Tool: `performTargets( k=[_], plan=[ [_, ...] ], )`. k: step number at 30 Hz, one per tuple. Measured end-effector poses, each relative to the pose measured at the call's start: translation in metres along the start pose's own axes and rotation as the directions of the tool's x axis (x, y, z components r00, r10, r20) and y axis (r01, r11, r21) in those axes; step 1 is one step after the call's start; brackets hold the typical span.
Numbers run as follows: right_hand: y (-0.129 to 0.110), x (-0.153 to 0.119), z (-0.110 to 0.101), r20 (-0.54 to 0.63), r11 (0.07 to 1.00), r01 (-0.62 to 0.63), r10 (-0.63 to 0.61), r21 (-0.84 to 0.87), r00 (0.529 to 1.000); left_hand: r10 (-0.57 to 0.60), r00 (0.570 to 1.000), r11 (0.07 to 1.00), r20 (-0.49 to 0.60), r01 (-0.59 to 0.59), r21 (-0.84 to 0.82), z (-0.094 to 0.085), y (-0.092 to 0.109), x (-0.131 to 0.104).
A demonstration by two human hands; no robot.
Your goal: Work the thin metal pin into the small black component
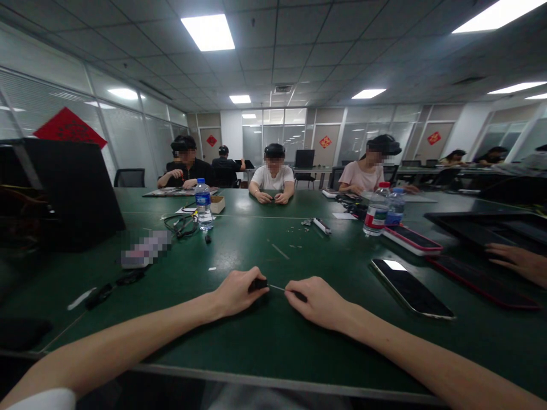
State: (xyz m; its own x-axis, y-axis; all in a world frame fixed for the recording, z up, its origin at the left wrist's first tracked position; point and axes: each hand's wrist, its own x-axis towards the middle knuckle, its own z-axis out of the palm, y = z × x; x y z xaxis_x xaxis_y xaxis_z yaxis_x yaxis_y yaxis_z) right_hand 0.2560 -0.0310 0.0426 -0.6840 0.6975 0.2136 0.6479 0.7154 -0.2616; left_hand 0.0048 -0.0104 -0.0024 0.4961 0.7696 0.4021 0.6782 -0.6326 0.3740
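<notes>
Between the thumb and fingers of my left hand (239, 291) is a small black object (258, 284), partly covered by the fingers. My right hand (318, 302) is closed around a small screwdriver (277, 288); its thin metal shaft points left and a bit of dark handle shows by the thumb. The tip of the shaft meets or nearly meets the black object; I cannot tell whether it is inserted. Both hands are low over the green table (239, 341), close to its front edge.
A phone (412, 287) lies right of my right hand, with another person's hand (519, 262) beyond. Bottles (204, 205), a black cable (182, 225), a white tube-like thing (322, 226) and small scraps (294, 229) are farther back. A black box (72, 193) stands left. People sit opposite.
</notes>
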Motion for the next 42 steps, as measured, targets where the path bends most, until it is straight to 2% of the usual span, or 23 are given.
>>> performTargets(
  k=[14,20,30,42],
  plan=[
    [-0.0043,-0.0007,-0.0035,0.017,1.000,-0.015,0.016,-0.016,1.000,0.051,0.999,0.997,0.012,-0.050,-0.059,0.0019,-0.0049,-0.0005],
    [-0.0060,-0.0013,-0.0037,0.030,0.999,-0.028,0.029,-0.015,0.999,0.068,0.998,0.997,0.003,-0.068,-0.036,0.0027,-0.0058,-0.0021],
    [-0.0021,-0.0017,0.0024,-0.005,0.998,-0.054,0.054,-0.027,0.999,0.042,0.999,0.999,0.027,-0.042,-0.005,0.0008,-0.0033,-0.0035],
    [-0.0018,-0.0029,-0.0012,0.019,1.000,0.019,-0.019,0.008,1.000,0.113,0.993,0.993,0.032,-0.113,0.022,0.0012,-0.0035,-0.0068]
  ],
)
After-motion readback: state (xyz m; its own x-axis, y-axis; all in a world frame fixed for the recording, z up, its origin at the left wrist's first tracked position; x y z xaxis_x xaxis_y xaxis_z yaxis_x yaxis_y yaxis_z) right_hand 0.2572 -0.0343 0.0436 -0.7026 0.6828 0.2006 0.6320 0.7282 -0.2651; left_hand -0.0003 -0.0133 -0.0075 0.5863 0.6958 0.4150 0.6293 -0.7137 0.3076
